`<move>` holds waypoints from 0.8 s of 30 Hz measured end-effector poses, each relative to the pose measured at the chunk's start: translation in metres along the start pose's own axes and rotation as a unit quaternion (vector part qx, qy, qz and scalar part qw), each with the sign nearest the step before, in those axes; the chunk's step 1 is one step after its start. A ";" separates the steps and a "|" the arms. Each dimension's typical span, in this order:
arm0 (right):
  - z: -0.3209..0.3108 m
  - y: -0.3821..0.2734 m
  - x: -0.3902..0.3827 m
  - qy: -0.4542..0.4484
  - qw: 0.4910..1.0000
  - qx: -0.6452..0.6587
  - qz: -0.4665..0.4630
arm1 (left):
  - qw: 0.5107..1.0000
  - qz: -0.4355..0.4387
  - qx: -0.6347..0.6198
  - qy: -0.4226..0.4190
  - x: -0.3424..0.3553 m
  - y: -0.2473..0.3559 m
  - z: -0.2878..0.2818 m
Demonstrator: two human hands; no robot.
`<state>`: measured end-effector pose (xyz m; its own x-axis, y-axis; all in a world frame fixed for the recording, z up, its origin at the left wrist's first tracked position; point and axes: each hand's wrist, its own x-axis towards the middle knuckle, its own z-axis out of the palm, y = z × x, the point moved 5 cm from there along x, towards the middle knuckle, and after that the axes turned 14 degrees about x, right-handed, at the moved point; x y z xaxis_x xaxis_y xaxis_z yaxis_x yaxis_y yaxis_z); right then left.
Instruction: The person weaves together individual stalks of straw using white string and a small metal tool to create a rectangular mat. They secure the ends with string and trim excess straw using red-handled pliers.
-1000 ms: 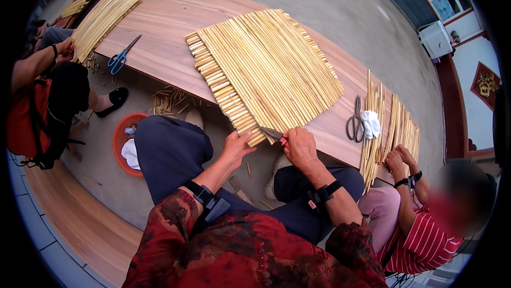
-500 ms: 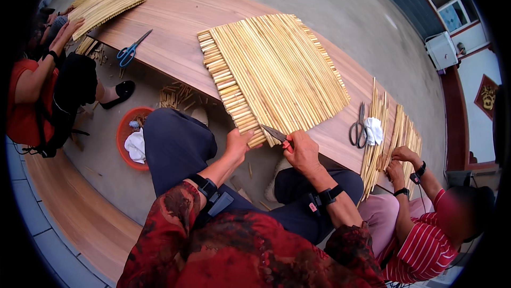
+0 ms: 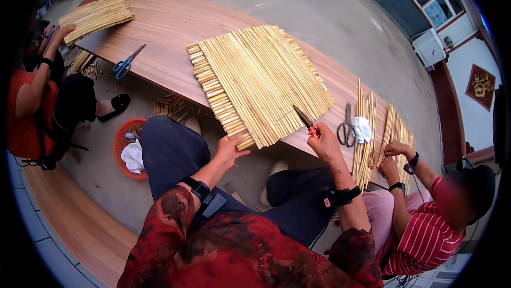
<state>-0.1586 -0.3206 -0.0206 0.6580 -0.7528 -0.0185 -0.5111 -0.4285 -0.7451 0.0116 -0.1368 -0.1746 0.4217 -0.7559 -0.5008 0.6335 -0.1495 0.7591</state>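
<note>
A mat of slim yellow reed sticks (image 3: 261, 75), laid side by side, lies on the wooden table and reaches over its near edge. At its near-left corner, my left hand (image 3: 226, 152) holds the stick ends, its thumb set apart from the other fingers. My right hand (image 3: 326, 144) is closed round the red handles of dark, narrow-jawed pliers (image 3: 303, 117). The jaw tip points at the mat's near-right part, above or touching the sticks; I cannot tell which.
Black scissors (image 3: 346, 128), a white cloth (image 3: 362, 129) and loose sticks (image 3: 364, 152) lie right, beside a co-worker's hands (image 3: 395, 160). Blue-handled scissors (image 3: 128, 62) lie left; beyond, another person touches a second mat (image 3: 101, 15). A red basket (image 3: 118, 152) stands on the floor.
My right hand has moved the pliers right along the mat, away from its near-left corner. My left hand stays at that corner, its thumb now stretched out. The whole view has shifted slightly.
</note>
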 end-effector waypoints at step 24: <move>-0.077 0.208 -0.050 0.071 0.962 -0.223 0.141 | 0.997 -0.053 0.043 0.043 0.014 0.019 -0.021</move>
<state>-0.3407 -0.4111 -0.1232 0.3925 -0.9175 -0.0637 -0.8657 -0.3452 -0.3624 0.0430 -0.1371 -0.1764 0.4111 -0.6761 -0.6114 0.6216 -0.2826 0.7305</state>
